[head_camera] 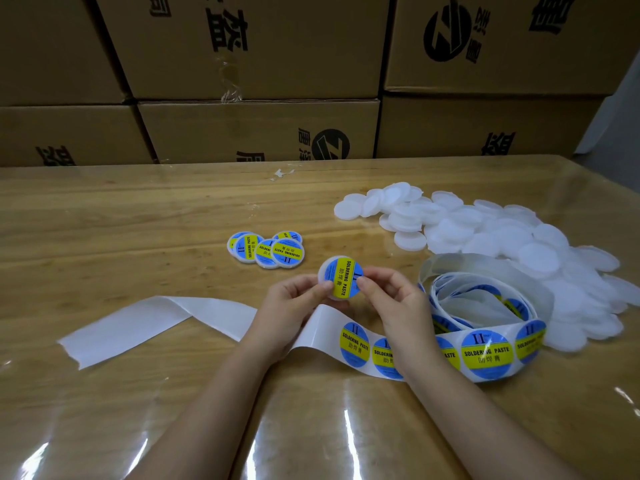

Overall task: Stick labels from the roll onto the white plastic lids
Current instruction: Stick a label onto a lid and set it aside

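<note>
While the empty backing strip (138,323) trails off flat across the left of the wooden table (104,220), a small cluster of labelled lids (266,251) sits further back, overlapping one another, blue and yellow faces up. Centre stage now: the left hand (291,306) pinches the left edge of a white lid (341,277), thumb on the rim, lifted just above the table. On that lid lies a round label (346,278) reading "SOLDERING PASTE", its text running vertically. The right hand (394,299) closes in from the other side, thumb and fingers pressed onto the label's right edge, pinching lid and label together. Beneath both wrists runs the strip of unused labels (485,355), feeding rightward into the loose label roll (485,299), which stands coiled on the table. Behind and right of the roll spreads a big heap of bare white lids (519,244). Stacked cardboard boxes (259,64) wall off the back.
</note>
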The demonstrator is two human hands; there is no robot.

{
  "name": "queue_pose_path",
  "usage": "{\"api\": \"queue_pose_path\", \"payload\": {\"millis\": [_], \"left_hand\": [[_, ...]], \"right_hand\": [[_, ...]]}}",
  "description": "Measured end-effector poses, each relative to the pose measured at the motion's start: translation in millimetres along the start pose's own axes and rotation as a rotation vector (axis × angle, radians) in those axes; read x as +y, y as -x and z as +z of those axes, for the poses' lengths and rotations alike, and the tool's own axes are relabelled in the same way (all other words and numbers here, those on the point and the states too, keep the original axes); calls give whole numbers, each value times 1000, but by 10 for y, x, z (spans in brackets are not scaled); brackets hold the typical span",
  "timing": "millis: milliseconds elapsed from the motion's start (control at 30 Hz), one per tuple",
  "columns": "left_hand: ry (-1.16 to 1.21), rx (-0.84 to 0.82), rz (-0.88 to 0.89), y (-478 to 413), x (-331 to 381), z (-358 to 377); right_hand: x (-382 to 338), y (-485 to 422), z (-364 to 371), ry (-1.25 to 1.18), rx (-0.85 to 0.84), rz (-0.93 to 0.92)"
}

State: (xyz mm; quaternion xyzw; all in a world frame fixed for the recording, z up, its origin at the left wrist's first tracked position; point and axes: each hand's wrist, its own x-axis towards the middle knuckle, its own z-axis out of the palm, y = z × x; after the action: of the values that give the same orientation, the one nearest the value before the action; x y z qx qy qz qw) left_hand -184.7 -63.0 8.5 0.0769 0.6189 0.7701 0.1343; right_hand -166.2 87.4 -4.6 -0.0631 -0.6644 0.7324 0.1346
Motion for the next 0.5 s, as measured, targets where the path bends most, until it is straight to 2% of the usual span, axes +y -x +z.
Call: {"api": "queue_pose_path", "payload": {"millis": [500], "left_hand": [[-31, -17, 8, -3, -25, -15]], "right_hand": [[34, -11, -3, 39, 3, -10]]}}
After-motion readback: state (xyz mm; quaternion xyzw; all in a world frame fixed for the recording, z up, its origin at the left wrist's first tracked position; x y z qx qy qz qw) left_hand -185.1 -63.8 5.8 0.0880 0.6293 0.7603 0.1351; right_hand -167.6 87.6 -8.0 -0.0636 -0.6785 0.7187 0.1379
